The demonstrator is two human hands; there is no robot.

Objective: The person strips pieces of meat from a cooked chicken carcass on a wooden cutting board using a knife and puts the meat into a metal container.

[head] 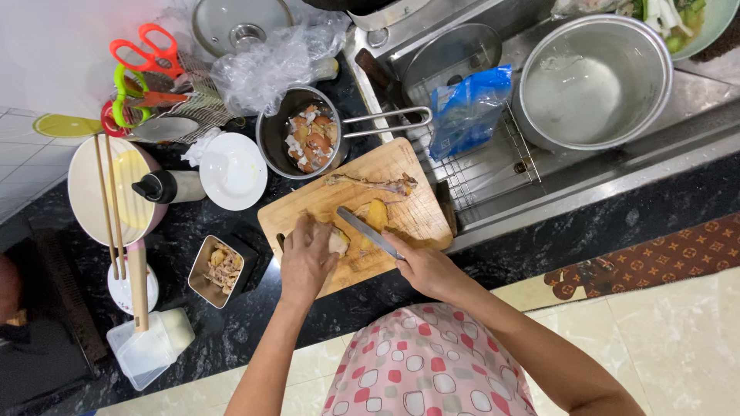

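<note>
The left hand lies palm-down over a pale piece of meat on the wooden cutting board, fingers pressed together and curled on it, so most of that piece is hidden. The right hand has its fingers closed round the handle of a knife; the handle itself is covered, and only the grey blade shows, slanting toward the yellowish chunk beside the left hand. A thin bony strip lies near the board's far edge.

The board rests on a dark speckled tabletop, its right corner beside the sink, where a wire rack, a blue plastic bag and a big steel pot sit. Behind the board, a small steel saucepan holds scraps. To the left are a white saucer, a small square tin of shreds, a cream bowl with chopsticks across it, and orange-handled scissors. Crumpled clear plastic partly covers a glass lid.
</note>
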